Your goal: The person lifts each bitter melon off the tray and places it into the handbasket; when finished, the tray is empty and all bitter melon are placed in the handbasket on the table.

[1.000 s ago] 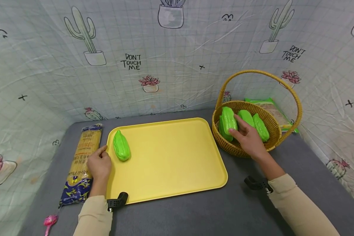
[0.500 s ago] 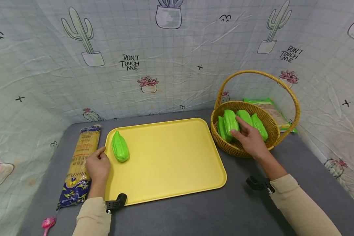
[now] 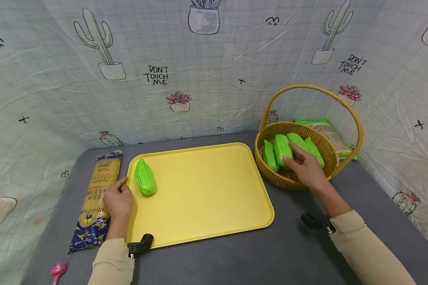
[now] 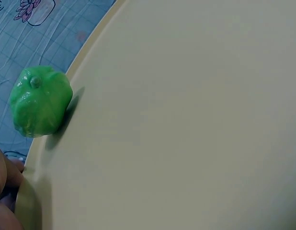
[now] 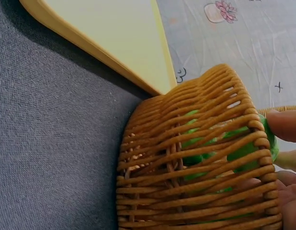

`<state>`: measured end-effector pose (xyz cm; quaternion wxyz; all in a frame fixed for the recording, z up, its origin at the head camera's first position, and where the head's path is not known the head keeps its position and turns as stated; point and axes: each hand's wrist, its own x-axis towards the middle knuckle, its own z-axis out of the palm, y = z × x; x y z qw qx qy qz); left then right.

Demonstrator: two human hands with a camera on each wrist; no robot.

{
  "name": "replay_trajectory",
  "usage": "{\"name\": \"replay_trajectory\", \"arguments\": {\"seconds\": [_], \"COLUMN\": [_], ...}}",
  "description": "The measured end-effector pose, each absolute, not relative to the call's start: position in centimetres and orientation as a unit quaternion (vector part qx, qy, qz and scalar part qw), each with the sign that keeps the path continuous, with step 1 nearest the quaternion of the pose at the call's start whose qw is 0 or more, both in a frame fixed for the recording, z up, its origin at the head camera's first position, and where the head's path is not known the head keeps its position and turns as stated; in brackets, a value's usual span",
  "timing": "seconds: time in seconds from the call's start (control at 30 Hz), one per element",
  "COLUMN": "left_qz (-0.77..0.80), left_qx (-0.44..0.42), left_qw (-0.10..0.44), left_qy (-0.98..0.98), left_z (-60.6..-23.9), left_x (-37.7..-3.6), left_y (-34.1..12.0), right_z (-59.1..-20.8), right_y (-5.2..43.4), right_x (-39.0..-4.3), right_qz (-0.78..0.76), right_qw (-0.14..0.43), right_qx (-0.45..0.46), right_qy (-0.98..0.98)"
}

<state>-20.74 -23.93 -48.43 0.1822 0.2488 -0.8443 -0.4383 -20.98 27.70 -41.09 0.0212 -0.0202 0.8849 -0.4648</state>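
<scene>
Several glossy green peppers, ridged and elongated, are in view. One pepper (image 3: 145,177) lies at the left end of the yellow tray (image 3: 207,190). The others are in the wicker basket (image 3: 278,180) on the right. My right hand (image 3: 308,168) reaches over the basket's near rim, with thumb and fingers pinching one pepper (image 3: 282,149); part of that pepper shows through the weave in the right wrist view. A second pepper (image 3: 270,156) lies left of it. At the tray's left rim rests my left hand (image 3: 118,200), fingers loosely curled, with no pepper in it.
A spaghetti pack (image 3: 96,198) lies left of the tray, and a pink lollipop (image 3: 58,269) sits near the front left. Over the basket arches its tall handle (image 3: 310,86). A green-edged packet (image 3: 324,130) is behind it. A printed cloth backs the grey table (image 3: 214,261).
My right hand has lowered the pinched pepper deeper into the basket and shifted it slightly right, away from the leftmost pepper. The left hand has stayed at the tray rim.
</scene>
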Motion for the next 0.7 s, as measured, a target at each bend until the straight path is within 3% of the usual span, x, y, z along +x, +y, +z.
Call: {"name": "replay_trajectory", "arguments": {"seconds": [0.7], "left_qz": [-0.433], "left_qx": [0.249], "left_qw": [0.183], "left_qy": [-0.847], "left_z": [-48.5], "left_x": [-20.8], "left_y": [-24.0], "right_z": [-40.7], "right_y": [29.1], "right_x": [-21.2], "right_qz": [-0.424], "right_qw": [0.039], "right_qx": [-0.017], "right_qy": [0.905]}}
